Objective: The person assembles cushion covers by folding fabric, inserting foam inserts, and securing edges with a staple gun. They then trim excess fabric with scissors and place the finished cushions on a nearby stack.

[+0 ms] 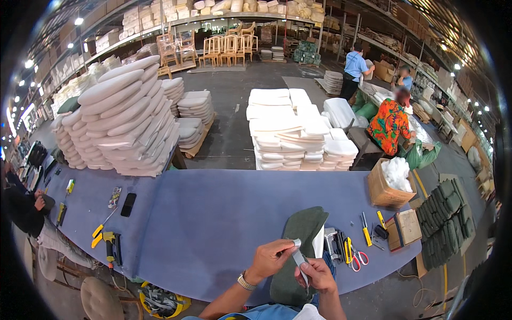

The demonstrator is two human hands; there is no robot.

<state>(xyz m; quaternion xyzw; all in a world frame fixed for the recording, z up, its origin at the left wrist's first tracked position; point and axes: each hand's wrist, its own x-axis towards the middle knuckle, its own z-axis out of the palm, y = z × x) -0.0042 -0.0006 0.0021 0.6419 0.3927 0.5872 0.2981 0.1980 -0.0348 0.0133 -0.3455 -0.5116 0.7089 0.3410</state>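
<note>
The fingers (pixel 284 247) of the left hand (pixel 265 260) are, from where I sit with this single head view, pinched on a grey strip (pixel 299 259); those of the right hand (pixel 318 276) are clamped on it lower down, though I can't make out whether it runs unbroken between them. The dark green cushion (pixel 303 225) lies beneath both hands at the near side of the bench (pixel 213 224). I judge the step in hand to be readying that strip over the cushion; the next move probably calls for a firm pinch on each side and a straight, even pull. Just right of the cushion I have red-handled scissors (pixel 361 258), and farther right a carton of white stuffing (pixel 376 184). Well left of it lie a black phone (pixel 128 205) and a nail gun (pixel 110 245). Beyond it, across the bench, stand white cushion stacks (pixel 288 125) and, deeper in the hall, wooden chairs (pixel 229 47).
</note>
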